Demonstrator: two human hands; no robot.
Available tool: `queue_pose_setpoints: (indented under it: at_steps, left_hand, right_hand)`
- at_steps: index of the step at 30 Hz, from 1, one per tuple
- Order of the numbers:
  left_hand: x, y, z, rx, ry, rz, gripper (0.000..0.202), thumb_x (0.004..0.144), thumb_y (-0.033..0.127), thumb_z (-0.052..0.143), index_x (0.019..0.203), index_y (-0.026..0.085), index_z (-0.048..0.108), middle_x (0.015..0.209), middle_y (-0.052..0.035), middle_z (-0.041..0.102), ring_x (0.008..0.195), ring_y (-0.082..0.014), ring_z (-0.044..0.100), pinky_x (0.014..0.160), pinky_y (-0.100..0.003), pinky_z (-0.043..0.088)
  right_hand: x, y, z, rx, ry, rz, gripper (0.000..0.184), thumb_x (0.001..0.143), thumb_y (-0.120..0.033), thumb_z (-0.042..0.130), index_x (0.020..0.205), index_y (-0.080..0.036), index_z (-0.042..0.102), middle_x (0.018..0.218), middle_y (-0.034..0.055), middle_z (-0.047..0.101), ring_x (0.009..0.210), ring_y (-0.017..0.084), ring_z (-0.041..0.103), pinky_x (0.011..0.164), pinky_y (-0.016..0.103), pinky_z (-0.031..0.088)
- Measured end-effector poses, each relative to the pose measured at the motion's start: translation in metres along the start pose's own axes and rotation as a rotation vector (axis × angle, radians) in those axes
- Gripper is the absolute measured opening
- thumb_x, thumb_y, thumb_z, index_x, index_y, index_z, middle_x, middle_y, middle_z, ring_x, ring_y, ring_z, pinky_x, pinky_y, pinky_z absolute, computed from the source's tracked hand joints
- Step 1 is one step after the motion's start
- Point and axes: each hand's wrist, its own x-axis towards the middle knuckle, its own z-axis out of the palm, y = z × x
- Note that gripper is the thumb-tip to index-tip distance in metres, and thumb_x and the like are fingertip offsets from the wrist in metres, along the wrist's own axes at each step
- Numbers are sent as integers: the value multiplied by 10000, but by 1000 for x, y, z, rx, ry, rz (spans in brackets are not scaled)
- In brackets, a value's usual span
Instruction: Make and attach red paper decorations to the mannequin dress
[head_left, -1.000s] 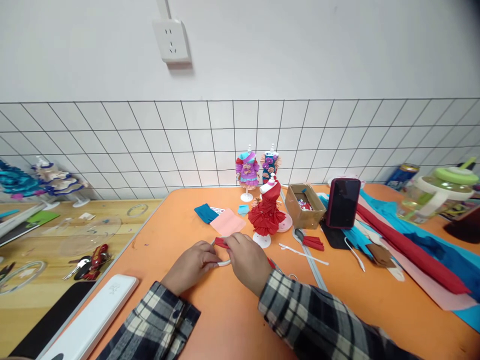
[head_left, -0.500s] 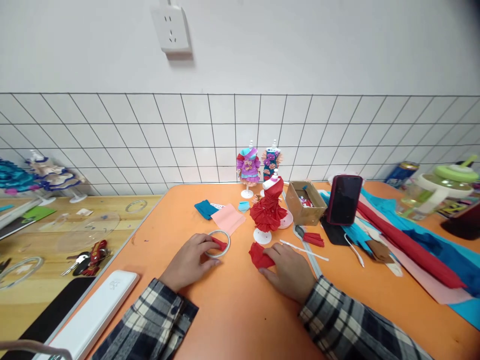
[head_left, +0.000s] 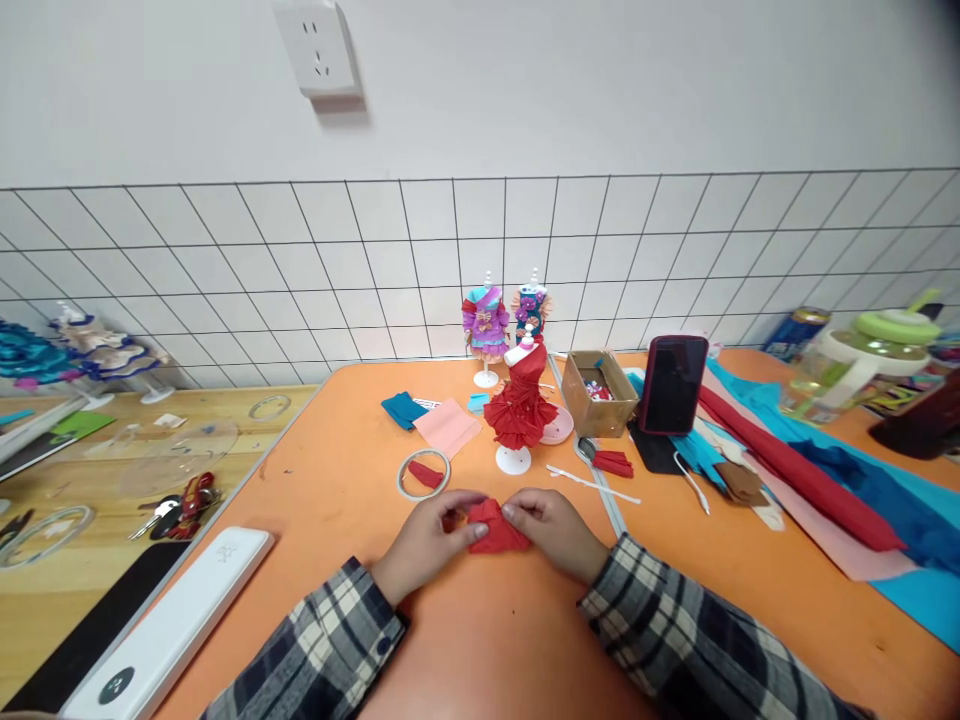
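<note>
A crumpled piece of red paper [head_left: 496, 529] lies on the orange table [head_left: 337, 480], pinched from both sides. My left hand [head_left: 427, 540] grips its left edge and my right hand [head_left: 551, 530] grips its right edge, fingers closed on it. Just beyond them lies a tape ring [head_left: 424, 473] with a small red scrap inside it. Behind that stands a small mannequin in a red paper dress [head_left: 520, 408] on a white stand.
Two more dressed mannequins [head_left: 486, 322] stand by the tiled wall. Blue and pink paper squares [head_left: 448, 427], a cardboard box [head_left: 595, 392], a phone [head_left: 671, 384], long paper rolls [head_left: 795, 470] and a jug [head_left: 862, 375] lie right. A white device [head_left: 172, 625] and keys [head_left: 184, 505] lie left.
My left hand left the tape ring and came to the red paper. My right hand drew that paper nearer, so both hands now hold it together.
</note>
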Motion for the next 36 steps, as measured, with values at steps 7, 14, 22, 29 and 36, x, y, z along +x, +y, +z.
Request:
queue_pose_setpoints:
  at_steps: [7,14,22,29,36]
  left_hand:
    - [3,-1,-27,196,170,131,382,822,360,649,1167,194,641,1068,-99,686,981,-237,622,853,-370,502]
    - [13,-40,-85,635,272,129,305,890,366,529,1049,201,730,1017,-98,691,965,-267,601,870,-425,476]
    - [16,-47,-82,693,238,149,300,870,300,527,1079,191,713,1032,-109,681,978,-278,605,862,-429,487]
    - [18,-47,-81,712,278,152,192,854,363,580,793,195,652,981,-94,674,933,-263,602,847,-413,474]
    - [13,-31,-77,618,350,157,250,880,400,565,975,192,667,1009,-96,664,974,-272,597,888,-439,462]
  right_hand:
    - [3,11,-10,-256,76,104,342,927,-357,457,722,-164,652,633,4,603,604,135,518,563,242,357]
    - [-3,0,-26,-667,97,60,264,938,-288,475,986,-209,721,964,54,706,916,182,624,775,278,412]
    - [-10,7,-72,-641,238,46,265,901,-310,489,876,-205,731,827,48,724,730,170,631,662,273,421]
    - [-27,43,-148,-816,576,119,351,892,-413,475,976,-196,737,935,86,712,819,217,633,695,314,452]
    - [-23,54,-149,-956,318,124,218,858,-305,558,915,-176,725,1002,124,671,997,262,576,860,358,426]
